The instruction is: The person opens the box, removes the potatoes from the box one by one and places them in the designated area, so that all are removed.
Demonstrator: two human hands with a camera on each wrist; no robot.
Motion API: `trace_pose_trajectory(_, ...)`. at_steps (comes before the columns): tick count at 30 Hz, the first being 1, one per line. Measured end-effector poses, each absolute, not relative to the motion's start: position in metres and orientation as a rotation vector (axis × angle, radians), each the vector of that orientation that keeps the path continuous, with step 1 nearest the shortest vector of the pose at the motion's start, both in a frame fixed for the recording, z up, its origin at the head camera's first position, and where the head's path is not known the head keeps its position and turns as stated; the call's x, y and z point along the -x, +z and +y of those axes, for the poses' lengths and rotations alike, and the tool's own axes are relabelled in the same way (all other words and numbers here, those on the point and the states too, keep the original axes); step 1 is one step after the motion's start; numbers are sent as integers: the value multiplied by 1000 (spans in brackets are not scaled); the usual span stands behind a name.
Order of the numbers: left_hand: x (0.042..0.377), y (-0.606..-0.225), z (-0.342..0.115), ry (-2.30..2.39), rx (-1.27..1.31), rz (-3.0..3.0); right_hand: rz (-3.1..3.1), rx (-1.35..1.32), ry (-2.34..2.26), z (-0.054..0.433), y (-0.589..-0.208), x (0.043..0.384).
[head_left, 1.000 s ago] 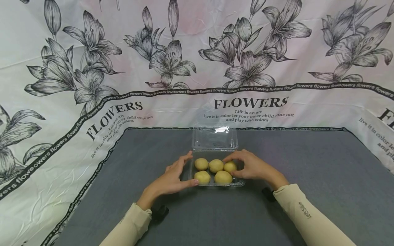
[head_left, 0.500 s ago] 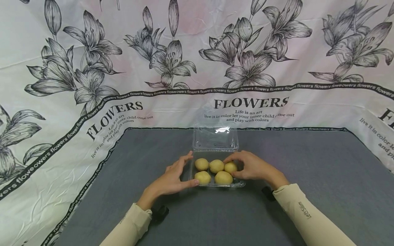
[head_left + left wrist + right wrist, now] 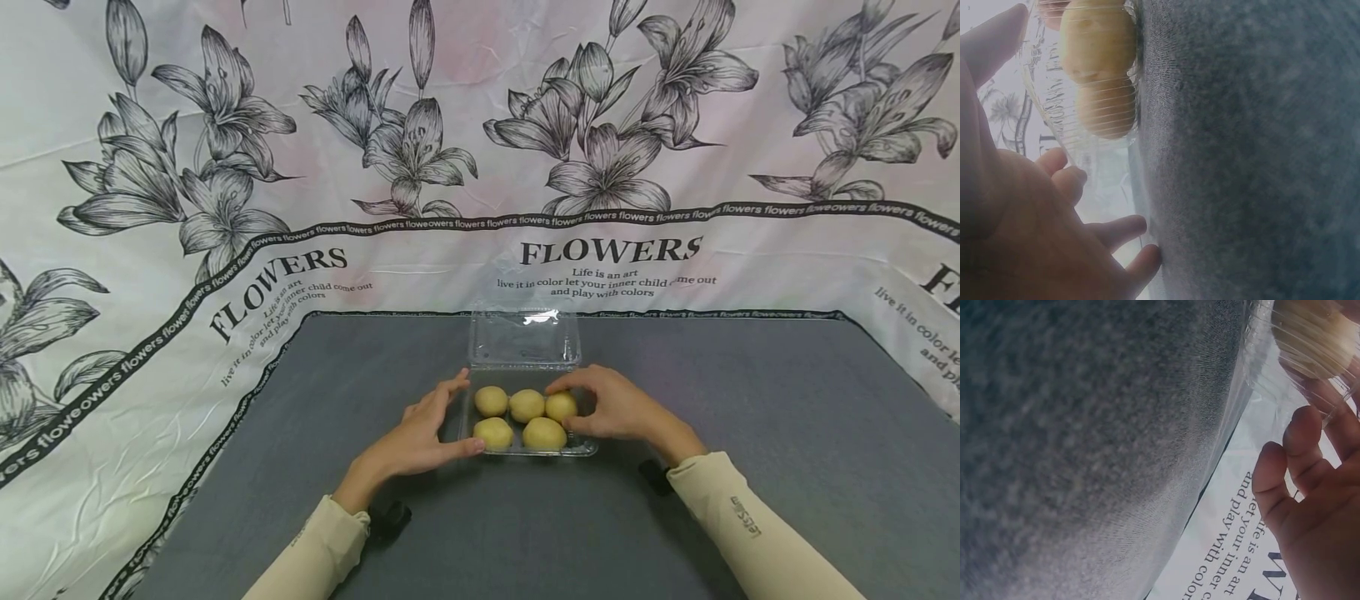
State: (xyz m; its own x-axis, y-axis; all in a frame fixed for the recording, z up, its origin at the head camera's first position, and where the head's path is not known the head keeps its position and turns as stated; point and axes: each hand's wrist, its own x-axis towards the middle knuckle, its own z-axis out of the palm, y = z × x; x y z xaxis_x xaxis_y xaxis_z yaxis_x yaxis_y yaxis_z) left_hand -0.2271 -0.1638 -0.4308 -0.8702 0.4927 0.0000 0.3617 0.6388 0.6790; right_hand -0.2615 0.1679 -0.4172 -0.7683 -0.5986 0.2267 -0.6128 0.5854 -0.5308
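A clear plastic clamshell box [image 3: 513, 451] holds several yellow potatoes [image 3: 527, 406] in two rows, with its lid [image 3: 522, 337] raised at the back. My right hand [image 3: 618, 407] reaches over the box's right side and pinches the back-right potato [image 3: 561, 407] between thumb and fingers. That potato sits in the box. My left hand [image 3: 420, 433] is at the box's left side, thumb at the front-left corner and fingers extended toward the back. In the left wrist view, potatoes [image 3: 1099, 40] show through the ribbed wall, near the left fingers [image 3: 1069, 181].
A dark grey cloth [image 3: 360, 367] covers the table under the box. Behind it hangs a white curtain [image 3: 450, 267] printed with flowers and lettering. Black wrist devices [image 3: 390, 521] are on both wrists, below pale sleeves.
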Motion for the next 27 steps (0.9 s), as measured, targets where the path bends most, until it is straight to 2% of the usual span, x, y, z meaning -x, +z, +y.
trace_pose_trajectory(27, 228, -433, -164, 1041, -708, 2676, -2632, -844, 1239, 182, -412, 254)
